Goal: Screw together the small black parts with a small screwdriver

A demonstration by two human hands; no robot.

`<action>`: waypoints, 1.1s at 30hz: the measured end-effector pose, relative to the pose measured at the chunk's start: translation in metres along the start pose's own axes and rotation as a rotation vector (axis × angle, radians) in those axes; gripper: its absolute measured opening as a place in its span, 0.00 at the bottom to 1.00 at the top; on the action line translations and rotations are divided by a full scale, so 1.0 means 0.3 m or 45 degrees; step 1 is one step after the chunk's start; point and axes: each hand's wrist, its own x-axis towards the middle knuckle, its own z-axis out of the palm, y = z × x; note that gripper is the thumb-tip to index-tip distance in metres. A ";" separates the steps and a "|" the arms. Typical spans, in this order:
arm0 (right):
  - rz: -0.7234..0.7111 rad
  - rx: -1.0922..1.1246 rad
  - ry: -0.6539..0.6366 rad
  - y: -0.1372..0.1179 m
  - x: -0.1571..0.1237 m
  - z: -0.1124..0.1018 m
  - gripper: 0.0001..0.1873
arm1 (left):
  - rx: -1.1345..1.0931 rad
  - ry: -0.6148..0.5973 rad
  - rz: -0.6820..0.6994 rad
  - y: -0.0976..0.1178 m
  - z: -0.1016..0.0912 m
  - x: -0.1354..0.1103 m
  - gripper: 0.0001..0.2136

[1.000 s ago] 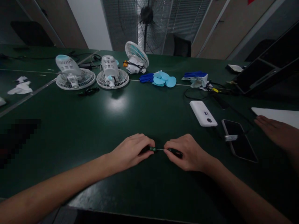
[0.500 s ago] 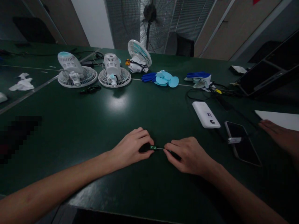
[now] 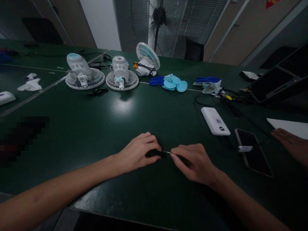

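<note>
My left hand (image 3: 139, 154) rests on the dark green table (image 3: 96, 134) with its fingers curled round a small black part (image 3: 154, 153). My right hand (image 3: 194, 162) pinches a thin dark tool (image 3: 184, 159), whose short metal tip (image 3: 167, 152) points left into the black part. The two hands sit close together near the table's front edge, their fingertips a few centimetres apart.
Small white desk fans (image 3: 84, 75) (image 3: 122, 77) (image 3: 147, 61) lie at the back with light blue fan blades (image 3: 174, 84) and blue gloves (image 3: 207, 80). A white power bank (image 3: 215, 121) and a phone (image 3: 253, 155) lie to the right. Another person's hand (image 3: 292, 147) rests at the right edge.
The view has shifted slightly. The small green piece seen between my hands earlier is now covered, and the tool tip reaches the black part. The other person's hand drew back to the right.
</note>
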 end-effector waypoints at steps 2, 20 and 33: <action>0.011 0.025 -0.005 0.003 0.000 0.002 0.11 | 0.004 -0.003 -0.001 0.000 0.003 0.000 0.08; 0.126 0.139 -0.019 0.045 -0.010 0.001 0.12 | 0.411 0.042 -0.165 -0.268 -0.221 -0.097 0.14; 0.140 0.205 -0.050 0.052 -0.015 0.010 0.12 | 0.712 0.215 -0.803 -0.624 -0.530 -0.417 0.23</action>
